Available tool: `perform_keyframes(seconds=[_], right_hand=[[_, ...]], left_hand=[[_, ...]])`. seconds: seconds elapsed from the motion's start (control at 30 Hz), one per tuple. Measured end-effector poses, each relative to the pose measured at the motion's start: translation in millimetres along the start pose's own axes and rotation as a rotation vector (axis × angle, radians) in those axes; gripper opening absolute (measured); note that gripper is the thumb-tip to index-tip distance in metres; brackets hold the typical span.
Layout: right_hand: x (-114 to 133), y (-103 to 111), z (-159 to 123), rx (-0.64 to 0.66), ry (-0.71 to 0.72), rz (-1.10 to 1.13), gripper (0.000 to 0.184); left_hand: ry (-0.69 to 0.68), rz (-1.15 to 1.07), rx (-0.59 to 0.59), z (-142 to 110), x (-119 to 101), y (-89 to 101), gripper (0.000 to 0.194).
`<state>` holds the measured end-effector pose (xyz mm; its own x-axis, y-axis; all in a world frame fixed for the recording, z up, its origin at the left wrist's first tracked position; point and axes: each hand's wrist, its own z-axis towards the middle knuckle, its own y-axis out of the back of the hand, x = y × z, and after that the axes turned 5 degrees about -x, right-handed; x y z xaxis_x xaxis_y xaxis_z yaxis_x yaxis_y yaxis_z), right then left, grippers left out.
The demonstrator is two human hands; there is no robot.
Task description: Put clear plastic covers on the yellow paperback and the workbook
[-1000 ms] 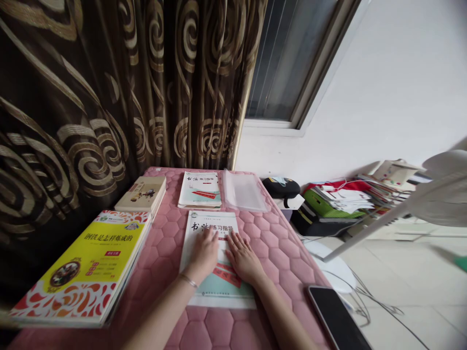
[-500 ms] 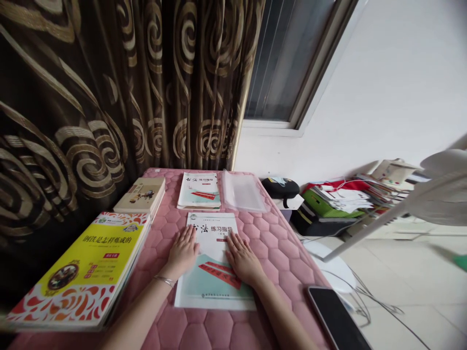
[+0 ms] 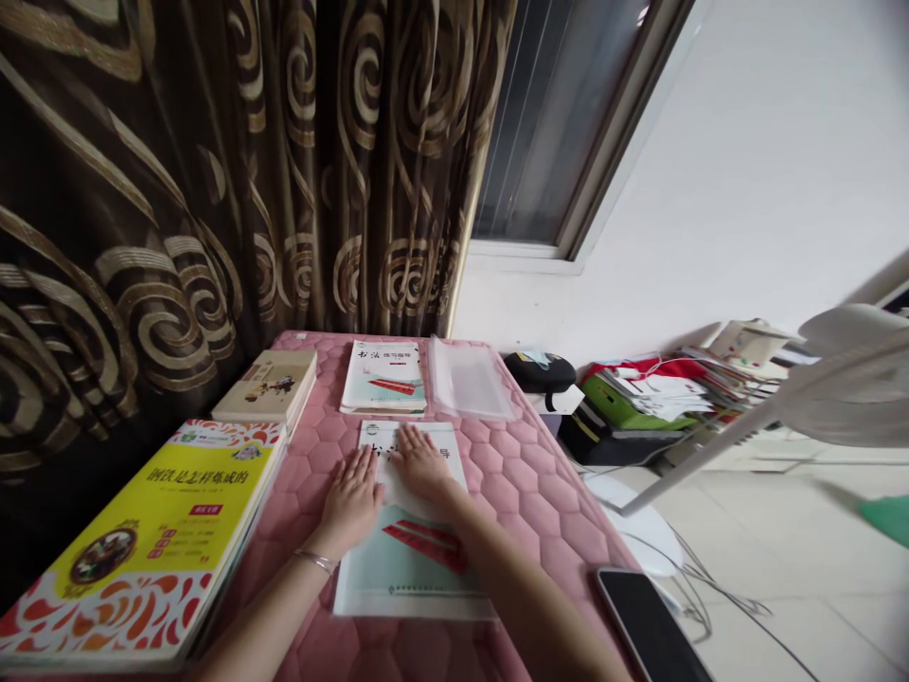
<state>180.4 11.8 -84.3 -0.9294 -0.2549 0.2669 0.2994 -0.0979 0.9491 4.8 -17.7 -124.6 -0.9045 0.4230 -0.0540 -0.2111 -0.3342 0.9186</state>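
Observation:
A workbook (image 3: pixel 404 592) with a white and pale green cover, dark Chinese lettering and a red banner lies on a pink quilted surface (image 3: pixel 546 530). My left hand (image 3: pixel 353 497) rests flat along its left edge, fingers extended, a silver bracelet on the wrist. Flat on the upper middle of the cover lies my right hand (image 3: pixel 424 464), hiding part of the title. Beyond the workbook sits a similar workbook (image 3: pixel 383 374) on a thin stack, beside some clear plastic sleeves (image 3: pixel 470 379).
On the left, a stack topped by a yellow book (image 3: pixel 191 507) sits before a beige book (image 3: pixel 266 384). A phone (image 3: pixel 650 620) lies near the right edge. Past it stand a white fan (image 3: pixel 710 450) and loose cables (image 3: pixel 700 568). A patterned curtain (image 3: pixel 355 170) hangs behind.
My right hand has slid up and left across the cover, from its right edge to its upper middle. My left hand stays at the left edge. The view has shifted slightly.

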Motion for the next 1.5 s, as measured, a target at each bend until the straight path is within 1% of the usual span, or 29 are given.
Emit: perform_keyframes(seconds=[0.1, 0.17, 0.2, 0.27, 0.33, 0.43, 0.5, 0.57, 0.63, 0.73, 0.83, 0.9, 0.93, 1.0, 1.1, 1.17, 1.23, 1.27, 1.33, 1.43, 1.5], right_hand=[[-40, 3, -1, 0.032, -0.198, -0.049, 0.06], [-60, 5, -4, 0.042, -0.247, -0.071, 0.059], [-66, 5, -5, 0.044, -0.253, -0.077, 0.059], [-71, 4, -7, 0.041, -0.252, -0.081, 0.059], [-69, 2, -8, 0.037, -0.261, -0.087, 0.059], [-64, 1, -8, 0.031, -0.264, -0.098, 0.059], [-63, 1, -8, 0.033, -0.264, -0.1, 0.059], [-64, 1, -8, 0.036, -0.263, -0.099, 0.059], [-66, 0, -8, 0.036, -0.261, -0.093, 0.059], [-67, -1, -7, 0.034, -0.262, -0.088, 0.059], [-67, -1, -8, 0.036, -0.259, -0.091, 0.06], [-66, -1, -8, 0.038, -0.263, -0.089, 0.06], [-66, 0, -8, 0.04, -0.267, -0.086, 0.06], [-65, 0, -9, 0.042, -0.273, -0.085, 0.06], [-65, -1, -9, 0.031, -0.275, -0.099, 0.059], [-64, -2, -9, 0.024, -0.272, -0.106, 0.059], [-64, -2, -10, 0.029, -0.27, -0.103, 0.059], [-64, -2, -10, 0.033, -0.27, -0.101, 0.059], [-63, -1, -10, 0.037, -0.271, -0.096, 0.06], [-65, 2, -8, 0.038, -0.27, -0.082, 0.06], [-65, 6, -6, 0.035, -0.268, -0.072, 0.06]], left_hand=[[0.004, 0.014, 0.021, -1, 1, -0.3, 0.054], [0.015, 0.019, 0.05, 1, -2, 3.4, 0.054], [0.032, 0.019, 0.07, 3, -5, 5.7, 0.054], [0.074, 0.01, 0.109, 12, -17, 9.1, 0.055], [0.088, -0.014, 0.137, 27, -34, 8.6, 0.056], [-0.006, -0.072, 0.157, 57, -61, -0.8, 0.055], [-0.042, -0.095, 0.157, 75, -73, -9.2, 0.054], [-0.05, -0.102, 0.142, 85, -74, -15.5, 0.053], [-0.037, -0.098, 0.127, 88, -63, -17.9, 0.053], [0.012, -0.075, 0.114, 81, -30, -14.2, 0.053], [0.082, -0.036, 0.098, 71, 3, -4.5, 0.052], [0.11, -0.011, 0.088, 66, 14, 2.7, 0.051], [0.115, -0.001, 0.085, 64, 13, 5.7, 0.051], [0.099, 0.004, 0.091, 59, 2, 9.4, 0.05], [0.01, -0.03, 0.128, 47, -36, 8.3, 0.052], [-0.048, -0.061, 0.147, 33, -63, 5.0, 0.057], [-0.106, -0.091, 0.132, 16, -79, 2.9, 0.058], [-0.128, -0.093, 0.115, 6, -81, 2.9, 0.058], [-0.167, -0.073, 0.075, -15, -73, 5.3, 0.058], [-0.201, -0.011, 0.018, -42, -47, 13.2, 0.056], [-0.228, 0.016, -0.001, -54, -32, 18.6, 0.055]])
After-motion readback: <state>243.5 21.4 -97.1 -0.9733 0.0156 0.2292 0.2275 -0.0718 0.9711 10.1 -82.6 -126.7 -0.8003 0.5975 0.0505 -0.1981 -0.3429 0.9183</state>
